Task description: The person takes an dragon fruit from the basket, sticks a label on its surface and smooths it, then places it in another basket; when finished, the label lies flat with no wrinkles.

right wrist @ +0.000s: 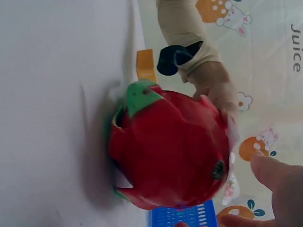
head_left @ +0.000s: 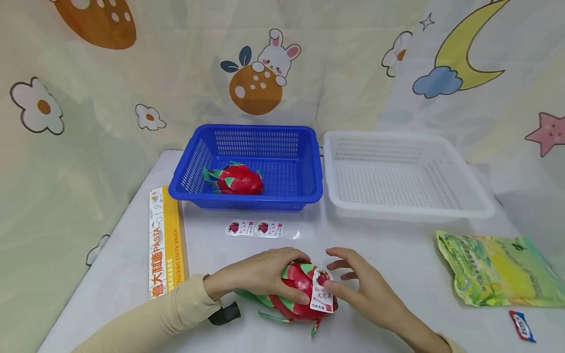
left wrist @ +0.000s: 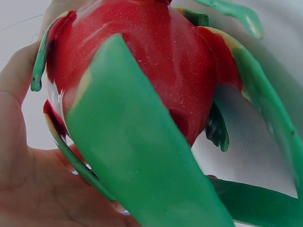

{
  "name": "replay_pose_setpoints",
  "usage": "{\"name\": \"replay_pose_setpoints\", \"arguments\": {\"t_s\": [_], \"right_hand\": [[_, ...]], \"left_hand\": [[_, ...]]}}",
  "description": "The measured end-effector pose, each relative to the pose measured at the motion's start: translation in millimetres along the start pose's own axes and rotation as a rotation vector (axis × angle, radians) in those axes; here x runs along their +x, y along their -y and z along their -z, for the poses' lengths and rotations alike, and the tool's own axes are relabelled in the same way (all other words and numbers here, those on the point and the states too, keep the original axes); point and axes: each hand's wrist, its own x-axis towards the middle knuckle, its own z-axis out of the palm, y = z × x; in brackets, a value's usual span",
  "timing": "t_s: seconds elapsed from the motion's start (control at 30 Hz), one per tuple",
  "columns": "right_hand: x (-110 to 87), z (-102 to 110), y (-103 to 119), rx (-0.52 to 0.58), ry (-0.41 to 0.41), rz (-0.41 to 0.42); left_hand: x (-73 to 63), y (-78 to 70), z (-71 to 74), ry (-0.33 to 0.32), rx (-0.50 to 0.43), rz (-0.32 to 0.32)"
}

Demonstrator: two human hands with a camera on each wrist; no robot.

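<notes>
"Left hand [head_left: 262,272]: curled round one red dragon fruit [head_left: 301,277] on the white table [head_left: 406,255]. Fruit's label [head_left: 322,299], printed 红心火龙果, is overlapped by the thumb of the right hand [head_left: 368,289], fingers spread; contact cannot be told."

"Other lettering, head view?"

"PASTA and 'curry sauce' are read on the box [head_left: 165,240]. Two matching stickers [head_left: 254,228] are laid before the blue basket [head_left: 247,200]; a second dragon fruit [head_left: 243,180] is contained."

"Left wrist?"

"Green scale [left wrist: 128,137], seen close."

"Right wrist?"

"'Juice' is printed on the patterned cloth [right wrist: 265,61]; fruit is shown end-on."
</notes>
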Motion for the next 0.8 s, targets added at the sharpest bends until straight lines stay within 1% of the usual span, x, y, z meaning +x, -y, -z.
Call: {"name": "replay_pose_setpoints", "arguments": {"t_s": [0.07,0.1,0.17,0.27,0.37,0.47,0.6,0.67,0.73,0.8], "right_hand": [[-0.1,-3,0,-0.01,0.079,-0.024],[-0.5,-5,-1,-0.015,0.112,-0.024],[-2.0,-8,-2,-0.012,0.157,-0.019],[-5.0,-11,-5,0.009,0.192,0.014],[-7.5,-13,-7,0.008,0.205,0.027],[-7.9,-14,-8,0.022,0.22,0.023],[-5.7,-12,-8,0.036,0.231,0.022],[-4.2,-9,-8,0.054,0.256,0.015],[-2.3,-3,-8,0.095,0.295,-0.004],[0.4,3,-9,0.154,0.331,-0.03]], "left_hand": [[-0.9,-0.1,0.0,-0.005,-0.005,0.002],[-1.3,-0.2,-0.2,-0.007,-0.011,0.001],[-2.2,0.0,-0.9,-0.009,-0.027,-0.006],[-3.9,0.5,-2.5,-0.013,-0.043,-0.014],[-5.3,0.6,-4.6,-0.024,-0.022,-0.011],[-5.9,-1.8,-8.5,-0.052,0.042,0.0],[-5.6,-10.1,-16.8,-0.111,0.184,0.01],[-5.3,-14.1,-20.7,-0.139,0.239,0.017],[-5.3,-17.0,-23.3,-0.161,0.267,0.018],[-5.3,-18.0,-25.0,-0.174,0.272,0.017]]}}
